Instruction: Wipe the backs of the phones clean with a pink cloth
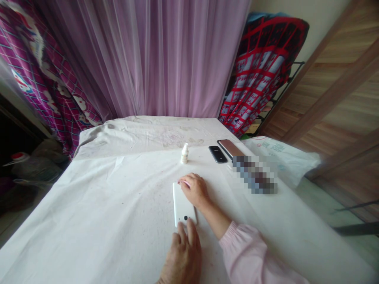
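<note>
A white phone (184,199) lies back up on the white cloth, its camera end toward me. My left hand (184,250) is at that near end, fingers stretched out and fingertips against the phone's edge beside the camera. My right hand (194,190) is closed in a pinch over the far end of the phone. From its fingers sticks a thin pink cotton swab (184,181), whose tip is at the phone's far left corner. Just beyond stands a small white bottle (184,154) with a pointed cap and a label, upright.
To the right lie a black phone (217,154) and a rose-gold phone (229,148). Next to them is a blurred-out patch. The white cloth (103,205) has folds. A plastic bag (284,156) hangs at the right edge; a purple curtain (166,59) closes off the back.
</note>
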The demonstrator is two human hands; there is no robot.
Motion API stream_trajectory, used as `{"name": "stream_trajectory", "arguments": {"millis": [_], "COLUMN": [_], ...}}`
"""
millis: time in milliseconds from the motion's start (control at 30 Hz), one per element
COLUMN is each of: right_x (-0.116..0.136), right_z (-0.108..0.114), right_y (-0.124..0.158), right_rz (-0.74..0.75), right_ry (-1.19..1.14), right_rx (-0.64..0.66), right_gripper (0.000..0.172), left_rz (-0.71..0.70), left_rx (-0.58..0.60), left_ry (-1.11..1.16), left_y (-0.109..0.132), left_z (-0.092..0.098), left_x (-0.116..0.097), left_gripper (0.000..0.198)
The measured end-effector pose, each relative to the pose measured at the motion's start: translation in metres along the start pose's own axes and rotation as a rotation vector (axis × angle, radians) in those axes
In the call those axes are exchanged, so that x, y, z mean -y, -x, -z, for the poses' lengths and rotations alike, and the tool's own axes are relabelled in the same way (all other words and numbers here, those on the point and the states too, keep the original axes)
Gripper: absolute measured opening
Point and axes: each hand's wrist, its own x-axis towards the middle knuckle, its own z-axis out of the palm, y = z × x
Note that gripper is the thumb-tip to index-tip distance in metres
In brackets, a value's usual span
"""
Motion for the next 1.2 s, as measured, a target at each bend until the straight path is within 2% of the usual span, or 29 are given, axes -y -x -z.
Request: {"name": "stream_trajectory", "arguments": {"millis": [333, 533, 867, 1000, 1200], "right_x": [-0.002, -0.006, -0.006, -0.006, -0.003], "right_z": [0.007, 0.003, -0.005, -0.007, 0.002], "right_y": [0.000, -0.002, -0.012, -0.013, -0.009], "right_rz": [0.044, 0.110, 0.110, 0.127, 0.109], "right_ry": [-0.043, -0.122, -0.141, -0.159, -0.094], "right_rx": [0.036, 0.017, 0.023, 0.002, -0.030], "right_gripper": [0.016, 0.016, 0.013, 0.018, 0.014], "left_rz": [-0.040, 0.044, 0.063, 0.070, 0.050], "left_rx": [0.023, 0.003, 0.076, 0.094, 0.121], "left_ry": [0.023, 0.019, 0.015, 0.009, 0.027], "left_y": [-0.004, -0.005, -0.008, -0.011, -0.012], "left_z": [0.005, 0.006, 0.004, 0.003, 0.005], "left_x": [0.007, 0.004, 0.009, 0.013, 0.016], "left_gripper": [0.032, 0.032, 0.042, 0.042, 0.040]}}
